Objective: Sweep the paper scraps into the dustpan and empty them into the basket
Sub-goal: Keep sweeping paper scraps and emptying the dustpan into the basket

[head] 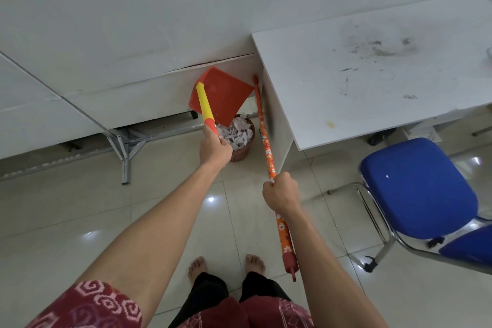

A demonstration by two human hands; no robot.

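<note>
two hands are busy at once: my left grip (215,150) is closed round the yellow-and-red handle of the dustpan (222,98), which i hold tipped over the basket (243,153), low edge just above the rim, so the load slides in. the paper scraps (237,133) already heap the basket, which stands on the floor against the side panel of the white surface (372,82). my right grip (281,190) is closed round the orange flowered broom stick (266,141), kept slanted out of the way; its head is hidden behind that panel, so i cannot tell how it sits. the surface is scuffed with dark smudges. a blue chair (418,189) stands to my right on glossy pale tiles.
</note>
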